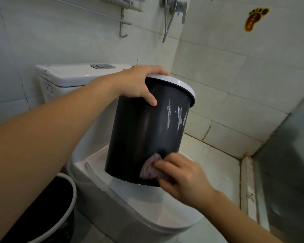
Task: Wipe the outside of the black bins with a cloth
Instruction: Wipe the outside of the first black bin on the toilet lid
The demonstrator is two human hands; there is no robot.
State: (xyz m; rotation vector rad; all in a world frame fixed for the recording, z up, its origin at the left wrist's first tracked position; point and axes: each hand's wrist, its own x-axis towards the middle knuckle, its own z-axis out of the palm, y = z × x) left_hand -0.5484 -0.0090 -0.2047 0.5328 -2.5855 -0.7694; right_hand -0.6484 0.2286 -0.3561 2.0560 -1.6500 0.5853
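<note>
The left hand (140, 83) is gripping the bin (144, 130) by its rim; the right hand (182, 176) is pinching the cloth (150, 168) low on its wall, white smears (177, 116) lying above the fingers.

Head-worn view, forward and down, close-up.

Open tiled floor (209, 163) is seen right of the toilet (130, 204); its left is blocked by a second bin (47, 213).

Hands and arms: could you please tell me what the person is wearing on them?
Both forearms are bare, with no sleeves, gloves or watch in view. The left hand has a thin ring on one finger. The right hand shows no jewellery.
</note>
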